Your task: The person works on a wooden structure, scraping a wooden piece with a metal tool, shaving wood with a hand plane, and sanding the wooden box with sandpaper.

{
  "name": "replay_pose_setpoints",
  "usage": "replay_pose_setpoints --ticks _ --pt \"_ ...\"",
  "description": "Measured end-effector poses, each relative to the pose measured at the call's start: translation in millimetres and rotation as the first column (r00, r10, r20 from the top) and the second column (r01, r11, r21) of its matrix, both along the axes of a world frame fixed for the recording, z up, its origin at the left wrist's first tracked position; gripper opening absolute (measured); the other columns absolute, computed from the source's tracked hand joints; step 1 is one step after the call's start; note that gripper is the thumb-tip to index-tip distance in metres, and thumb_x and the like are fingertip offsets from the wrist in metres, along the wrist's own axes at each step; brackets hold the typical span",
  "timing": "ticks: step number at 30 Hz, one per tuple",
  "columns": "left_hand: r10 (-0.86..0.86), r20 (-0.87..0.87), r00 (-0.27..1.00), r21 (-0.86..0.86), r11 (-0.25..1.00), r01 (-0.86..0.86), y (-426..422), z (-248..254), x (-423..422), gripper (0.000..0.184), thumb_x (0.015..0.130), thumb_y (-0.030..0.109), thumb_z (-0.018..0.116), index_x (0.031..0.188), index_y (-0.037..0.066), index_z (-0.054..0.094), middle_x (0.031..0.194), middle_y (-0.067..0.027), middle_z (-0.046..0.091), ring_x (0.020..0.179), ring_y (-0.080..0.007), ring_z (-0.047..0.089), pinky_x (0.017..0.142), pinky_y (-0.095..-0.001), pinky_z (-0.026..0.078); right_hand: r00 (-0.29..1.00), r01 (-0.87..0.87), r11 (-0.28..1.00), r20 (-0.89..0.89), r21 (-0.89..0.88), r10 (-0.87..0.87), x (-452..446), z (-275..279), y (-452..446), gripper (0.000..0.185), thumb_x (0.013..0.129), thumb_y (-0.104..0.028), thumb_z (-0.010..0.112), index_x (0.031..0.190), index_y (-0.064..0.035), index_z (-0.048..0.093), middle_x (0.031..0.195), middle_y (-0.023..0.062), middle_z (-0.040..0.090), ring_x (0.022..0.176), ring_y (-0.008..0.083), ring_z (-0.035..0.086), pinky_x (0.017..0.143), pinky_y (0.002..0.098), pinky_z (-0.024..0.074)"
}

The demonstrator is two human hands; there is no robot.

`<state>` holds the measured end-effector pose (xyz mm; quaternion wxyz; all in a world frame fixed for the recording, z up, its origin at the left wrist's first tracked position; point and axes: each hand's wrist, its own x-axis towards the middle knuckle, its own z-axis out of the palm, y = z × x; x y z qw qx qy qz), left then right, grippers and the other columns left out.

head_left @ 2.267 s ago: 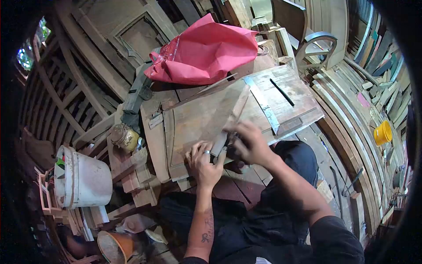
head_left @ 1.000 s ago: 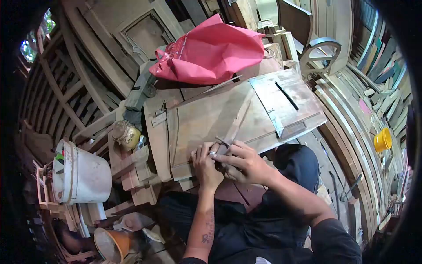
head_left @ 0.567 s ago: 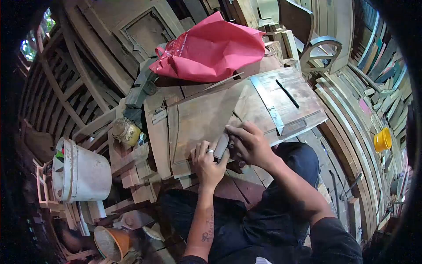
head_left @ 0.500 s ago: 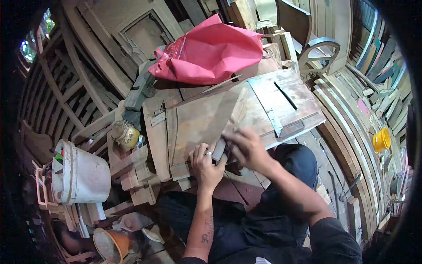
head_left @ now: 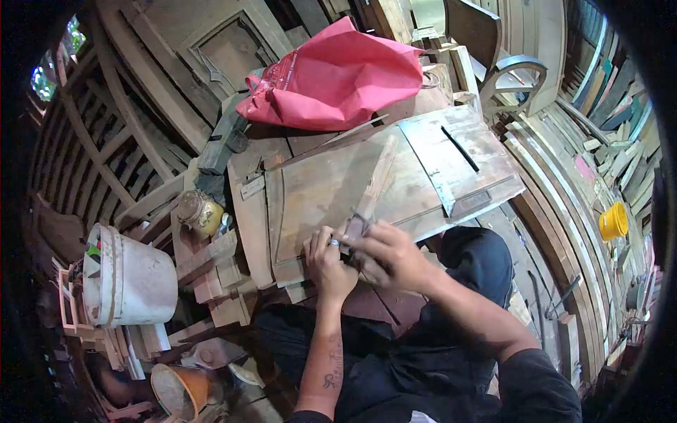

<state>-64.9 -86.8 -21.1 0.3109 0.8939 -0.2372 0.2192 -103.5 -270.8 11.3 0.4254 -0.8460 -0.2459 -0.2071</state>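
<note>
A narrow wooden strip [head_left: 379, 176] lies slantwise over a wooden panel [head_left: 310, 190], its near end reaching my hands at the panel's front edge. My left hand [head_left: 330, 264], with a ring on one finger, is curled round that near end. My right hand [head_left: 388, 257] pinches a small dark grey piece [head_left: 357, 226], which looks like folded abrasive paper, against the strip. The fingertips of both hands almost meet, and the strip's end is hidden beneath them.
On the panel lie a metal ruler [head_left: 428, 169] and a black rod [head_left: 460, 149]. Behind it sits a red bag [head_left: 345, 77]. To the left are a glass jar [head_left: 200, 213] and a white bucket [head_left: 137, 278]. Long boards [head_left: 550, 204] and a yellow bucket [head_left: 613, 221] are at the right.
My right hand has moved back and forth along the strip, and is now nearer my left hand with the dark grey piece. My left hand has stayed in place.
</note>
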Motion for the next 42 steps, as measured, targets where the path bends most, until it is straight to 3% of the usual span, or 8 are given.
replay_pose_setpoints --ticks 5,11,17,21,27,33,37,42 --pt "0.006 -0.008 1.0 -0.073 0.997 -0.007 -6.3 1.0 0.8 0.051 0.076 0.023 0.082 0.125 0.008 0.075 0.099 -0.0096 0.06 0.101 -0.0322 0.061 0.092 -0.0459 0.045 0.973 0.219 0.969 0.042 0.113 -0.225 24.0 -9.3 -14.8 0.045 0.087 -0.001 0.071 0.132 -0.0033 0.072 0.095 0.0167 0.063 0.091 0.0366 0.064 0.081 0.0446 0.0532" --pt "0.012 -0.01 1.0 0.016 1.0 -0.012 0.5 0.0 -0.5 0.047 0.078 0.024 0.081 0.121 0.007 0.076 0.098 -0.0097 0.06 0.098 -0.0326 0.061 0.092 -0.0456 0.045 0.997 -0.058 0.998 0.052 -0.023 0.059 6.7 -3.7 -4.7 0.049 0.088 -0.004 0.073 0.137 -0.0042 0.07 0.099 0.0155 0.064 0.091 0.0367 0.061 0.081 0.0446 0.0524" --pt "0.011 0.005 1.0 -0.059 0.998 -0.011 -5.9 -1.5 2.8 0.05 0.077 0.027 0.081 0.122 0.006 0.076 0.1 -0.0119 0.061 0.098 -0.0342 0.062 0.091 -0.0474 0.045 0.978 0.209 0.972 -0.017 0.11 -0.208 19.5 -10.5 -11.2 0.048 0.087 -0.002 0.073 0.135 -0.0048 0.069 0.11 0.0201 0.067 0.105 0.0422 0.066 0.093 0.0477 0.0553" --pt "-0.015 -0.001 1.0 -0.016 1.0 0.015 2.1 -3.6 2.1 0.051 0.076 0.024 0.08 0.124 0.007 0.075 0.099 -0.0115 0.06 0.097 -0.0347 0.061 0.091 -0.0478 0.045 0.999 -0.03 1.0 0.028 -0.008 0.03 3.3 -5.6 0.7 0.049 0.088 -0.008 0.075 0.136 -0.0078 0.069 0.105 0.0154 0.062 0.097 0.0393 0.064 0.086 0.0467 0.0542" --pt "0.009 0.012 1.0 -0.079 0.997 -0.008 -7.6 5.8 -0.1 0.054 0.074 0.022 0.081 0.127 0.01 0.075 0.098 -0.0094 0.061 0.097 -0.0324 0.062 0.089 -0.0459 0.046 0.973 0.226 0.973 -0.052 0.057 -0.223 23.9 -6.8 -24.1 0.049 0.087 -0.004 0.072 0.136 -0.007 0.07 0.102 0.018 0.064 0.1 0.0409 0.065 0.09 0.0484 0.0533" --pt "-0.008 -0.019 1.0 -0.047 0.999 0.007 1.2 -5.1 1.8 0.053 0.075 0.019 0.081 0.127 0.01 0.075 0.095 -0.0098 0.059 0.096 -0.0331 0.061 0.088 -0.0463 0.045 0.996 -0.088 0.991 0.007 -0.102 0.09 4.8 -1.5 -5.8 0.058 0.081 -0.008 0.076 0.138 -0.0083 0.068 0.105 0.0164 0.064 0.103 0.0407 0.065 0.09 0.0487 0.0534" --pt "0.008 0.015 1.0 -0.075 0.997 -0.007 -7.8 5.3 0.1 0.051 0.076 0.022 0.082 0.125 0.009 0.076 0.097 -0.0098 0.06 0.097 -0.0335 0.061 0.088 -0.0461 0.046 0.975 0.221 0.973 -0.038 0.071 -0.219 30.3 -7.4 -22.6 0.044 0.088 -0.006 0.072 0.132 -0.0048 0.07 0.107 0.0193 0.068 0.097 0.0414 0.068 0.087 0.0468 0.0565" --pt "0.013 -0.018 1.0 -0.019 1.0 -0.013 -1.9 0.2 1.4 0.049 0.076 0.017 0.079 0.124 0.01 0.076 0.098 -0.0094 0.061 0.1 -0.0336 0.061 0.089 -0.0462 0.045 0.999 0.041 0.999 0.001 -0.004 -0.041 5.5 -3.3 0.3 0.045 0.087 -0.007 0.073 0.132 -0.0061 0.07 0.105 0.018 0.064 0.101 0.0409 0.066 0.088 0.0481 0.0555"
